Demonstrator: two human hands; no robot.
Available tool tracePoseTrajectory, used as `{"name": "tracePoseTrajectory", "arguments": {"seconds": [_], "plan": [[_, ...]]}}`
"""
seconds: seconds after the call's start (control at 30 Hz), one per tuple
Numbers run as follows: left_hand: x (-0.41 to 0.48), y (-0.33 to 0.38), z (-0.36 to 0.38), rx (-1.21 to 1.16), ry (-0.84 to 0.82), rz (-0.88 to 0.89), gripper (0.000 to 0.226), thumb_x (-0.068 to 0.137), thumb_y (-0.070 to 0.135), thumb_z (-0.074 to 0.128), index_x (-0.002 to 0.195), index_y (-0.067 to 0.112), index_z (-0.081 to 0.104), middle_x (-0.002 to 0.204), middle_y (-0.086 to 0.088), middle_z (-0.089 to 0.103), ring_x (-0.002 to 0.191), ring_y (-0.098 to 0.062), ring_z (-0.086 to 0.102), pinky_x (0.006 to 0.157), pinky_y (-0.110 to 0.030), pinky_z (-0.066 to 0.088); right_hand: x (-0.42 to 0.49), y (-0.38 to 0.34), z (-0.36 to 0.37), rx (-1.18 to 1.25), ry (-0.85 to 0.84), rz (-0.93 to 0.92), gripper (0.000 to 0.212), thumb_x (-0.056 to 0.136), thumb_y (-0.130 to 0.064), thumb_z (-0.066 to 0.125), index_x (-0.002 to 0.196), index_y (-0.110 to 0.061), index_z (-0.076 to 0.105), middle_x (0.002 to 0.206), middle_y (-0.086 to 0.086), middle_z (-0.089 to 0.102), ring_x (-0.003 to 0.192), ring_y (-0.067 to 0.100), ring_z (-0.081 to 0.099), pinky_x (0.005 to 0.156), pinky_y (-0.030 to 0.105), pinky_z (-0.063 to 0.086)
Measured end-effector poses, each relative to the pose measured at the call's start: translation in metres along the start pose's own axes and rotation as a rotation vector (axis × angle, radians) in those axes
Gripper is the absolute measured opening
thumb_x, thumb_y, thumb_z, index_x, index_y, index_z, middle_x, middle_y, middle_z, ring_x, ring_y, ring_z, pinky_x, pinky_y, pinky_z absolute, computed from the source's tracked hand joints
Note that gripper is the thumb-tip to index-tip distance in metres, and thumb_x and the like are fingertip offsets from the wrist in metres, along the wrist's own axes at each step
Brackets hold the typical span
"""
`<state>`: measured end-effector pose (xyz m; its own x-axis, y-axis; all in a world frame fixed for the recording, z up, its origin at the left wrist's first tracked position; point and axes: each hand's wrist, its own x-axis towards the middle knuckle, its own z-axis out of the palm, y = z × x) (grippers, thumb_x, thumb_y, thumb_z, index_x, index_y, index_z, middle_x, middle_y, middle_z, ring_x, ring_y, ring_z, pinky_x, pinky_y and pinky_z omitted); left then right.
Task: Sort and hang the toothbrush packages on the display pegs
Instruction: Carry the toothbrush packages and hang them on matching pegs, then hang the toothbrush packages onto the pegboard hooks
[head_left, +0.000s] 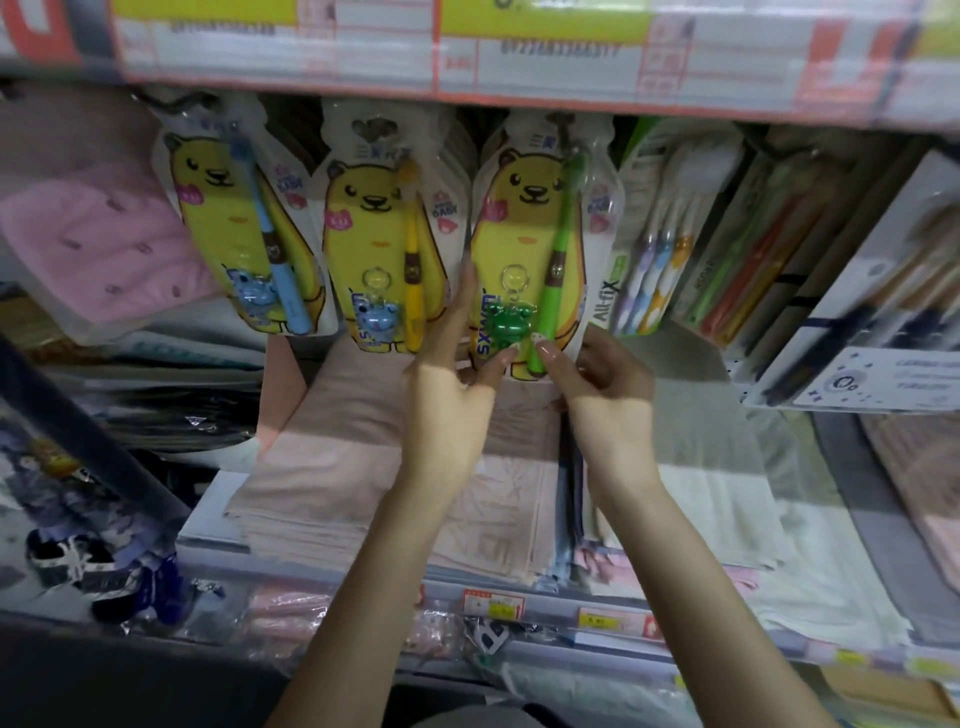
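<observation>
Three yellow bear toothbrush packages hang side by side under the top shelf. The left one (244, 228) holds a blue brush, the middle one (379, 234) a yellow brush, the right one (540, 244) a green brush and a green keyring. My left hand (447, 379) grips the green package's lower left edge, thumb on its front. My right hand (602, 384) pinches its bottom right corner. The pegs at the packages' tops are mostly hidden in shadow.
A multi-brush pack (660, 244) and boxed toothbrushes (769, 249) hang to the right, with a white box (883, 322) beyond. Folded towels (363, 457) lie on the shelf below. A pink packaged item (98, 244) sits at left. Price labels (493, 605) line the lower shelf edge.
</observation>
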<state>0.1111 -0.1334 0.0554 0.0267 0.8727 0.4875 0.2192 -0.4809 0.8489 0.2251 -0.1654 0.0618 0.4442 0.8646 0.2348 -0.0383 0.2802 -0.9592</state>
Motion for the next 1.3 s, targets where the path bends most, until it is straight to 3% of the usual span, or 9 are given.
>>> {"name": "tracePoseTrajectory", "arguments": {"seconds": [0.1,0.17,0.33,0.43,0.53,0.63,0.9,1.1,1.3], "plan": [[0.002,-0.005,0.007,0.069,0.016,0.057,0.083,0.085,0.006,0.068,0.146,0.034,0.019,0.143,0.021,0.038,0.129,-0.017,0.050,0.100,-0.035,0.049,0.011,0.005,-0.004,-0.052,-0.027,-0.003,0.011,0.086,-0.010,0.071,0.088,-0.020,0.068,0.087,0.012,0.072,0.073,0.017,0.065,0.056,0.024,0.049],[-0.001,-0.007,0.006,0.086,0.013,0.062,0.080,0.087,0.010,0.066,0.148,0.033,0.020,0.147,0.008,0.041,0.128,-0.018,0.051,0.097,-0.034,0.051,0.015,0.011,-0.007,-0.067,-0.019,0.005,0.008,0.086,-0.015,0.072,0.087,-0.009,0.066,0.092,0.027,0.069,0.076,0.030,0.065,0.062,0.027,0.048],[-0.014,-0.008,-0.001,0.083,0.027,-0.040,0.067,0.088,0.010,0.065,0.145,0.034,0.037,0.137,0.003,0.056,0.121,-0.009,0.056,0.098,-0.030,0.051,0.014,0.018,-0.009,-0.016,-0.030,0.197,0.014,0.091,-0.016,0.065,0.098,-0.004,0.064,0.078,0.007,0.069,0.063,0.005,0.067,0.055,0.018,0.049],[-0.022,-0.005,-0.015,0.132,0.092,-0.115,0.049,0.089,0.011,0.065,0.136,0.022,0.052,0.117,0.003,0.066,0.103,0.000,0.061,0.084,-0.011,0.049,0.009,0.020,-0.007,0.023,-0.069,0.381,0.015,0.095,-0.025,0.059,0.098,-0.011,0.064,0.078,0.005,0.071,0.060,0.008,0.067,0.051,0.017,0.050],[-0.030,-0.002,-0.032,0.087,0.207,-0.187,0.028,0.090,0.015,0.064,0.117,0.023,0.062,0.109,0.005,0.069,0.102,-0.005,0.064,0.080,-0.020,0.053,-0.001,0.025,0.000,0.000,-0.167,0.547,0.018,0.095,-0.030,0.058,0.098,-0.015,0.066,0.085,0.006,0.074,0.070,0.018,0.069,0.060,0.027,0.056],[-0.034,0.008,-0.046,0.016,0.286,-0.243,0.024,0.090,0.014,0.063,0.098,0.037,0.059,0.096,0.009,0.070,0.091,-0.008,0.067,0.073,-0.018,0.053,-0.010,0.027,0.007,-0.078,-0.253,0.502,0.016,0.094,-0.023,0.061,0.103,-0.012,0.068,0.090,0.009,0.074,0.073,0.020,0.068,0.056,0.024,0.054],[-0.028,0.007,-0.101,-0.185,0.367,-0.270,0.018,0.090,0.014,0.064,0.106,0.020,0.064,0.101,-0.002,0.070,0.092,-0.018,0.069,0.076,-0.027,0.057,-0.033,0.002,0.043,0.017,-0.474,0.300,0.020,0.091,-0.017,0.061,0.105,-0.004,0.066,0.089,0.010,0.076,0.080,0.020,0.070,0.071,0.028,0.057],[0.001,0.001,-0.151,-0.374,0.130,-0.265,0.018,0.088,0.014,0.059,0.106,0.015,0.063,0.096,0.005,0.074,0.090,-0.009,0.070,0.077,-0.024,0.057,-0.036,-0.009,0.082,0.081,-0.500,0.157,0.024,0.085,-0.025,0.071,0.104,-0.012,0.068,0.100,0.014,0.074,0.094,0.031,0.070,0.087,0.038,0.055],[0.026,-0.013,-0.197,-0.408,-0.240,-0.227,0.043,0.081,0.022,0.061,0.118,0.000,0.061,0.116,-0.009,0.069,0.109,-0.017,0.065,0.085,-0.023,0.054,-0.040,-0.011,0.117,0.174,-0.400,0.078,0.059,0.074,-0.043,0.075,0.116,-0.004,0.064,0.109,0.017,0.071,0.102,0.032,0.068,0.093,0.039,0.052]]}}
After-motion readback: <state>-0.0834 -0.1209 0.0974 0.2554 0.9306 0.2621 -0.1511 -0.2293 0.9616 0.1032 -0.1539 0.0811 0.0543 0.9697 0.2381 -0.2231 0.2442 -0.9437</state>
